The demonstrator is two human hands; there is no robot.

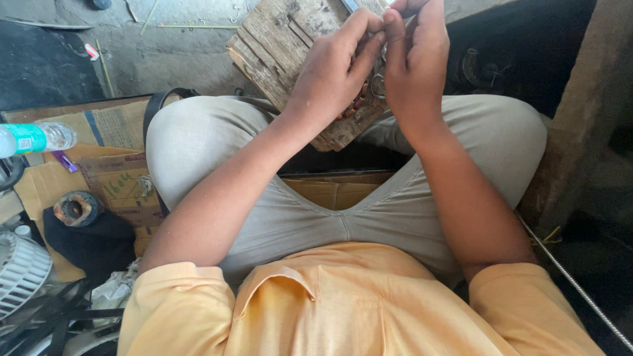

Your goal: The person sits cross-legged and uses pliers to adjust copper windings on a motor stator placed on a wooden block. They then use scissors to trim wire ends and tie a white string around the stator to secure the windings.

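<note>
Pinching a small metal ring, both hands' grips, left hand and right hand, meet over a weathered wooden block.

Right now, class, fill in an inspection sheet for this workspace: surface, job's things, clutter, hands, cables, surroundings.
Surface: flattened cardboard over a concrete floor.
Job's things: weathered wooden block between the knees; small metal ring part at the fingertips.
Clutter: plastic bottle, rusty round part on dark cloth, white fan grille.
Hands: left hand and right hand pinch together over the block; what each grips is unclear.
Cables: ribbed metal cable at right; black straps at lower left.
Surroundings: rough wall at right.
</note>
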